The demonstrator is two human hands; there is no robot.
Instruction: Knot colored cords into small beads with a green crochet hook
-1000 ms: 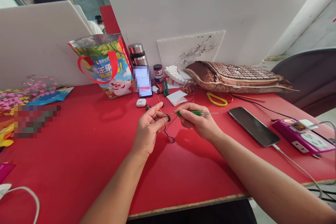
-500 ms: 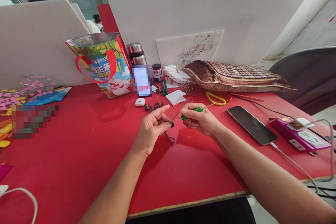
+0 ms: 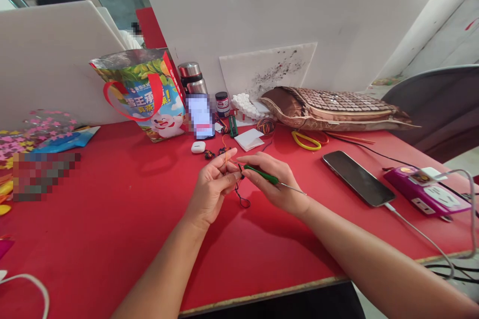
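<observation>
- On the red counter (image 3: 157, 244) a white folded sheet of paper (image 3: 249, 139) is lying, and I'm placing everything by it.
- The slim tool with a green handle and a thin silver shank (image 3: 262, 174) is sitting on the near side of the paper, a little to its right, in the right hand (image 3: 282, 182).
- The right hand's grip is holding that handle lightly between thumb and fingers, the fingers reaching out long rather than curling tight.
- The left hand (image 3: 213, 184), nearer side of the paper and to its left, is pinching a small dark piece of yarn work (image 3: 241, 175), thumb nearly meeting forefinger; a thin orange strand (image 3: 226, 157) is running by its raised fingertip.
- The yarn work is lying just left of the right grip, by the handle's front end; I can't tell whether the two are touching.
- The tool's long axis is slanting: the shank is pointing rightward and away from the paper, over the wrist, while the front end is aiming at the left fingertips, its very tip getting lost among yarn.
- A dark cord loop (image 3: 244, 203) is dangling below the yarn work, on the paper's near side.
- A multicoloured ball of yarn (image 3: 265, 126) is resting behind the paper, to its right.
</observation>
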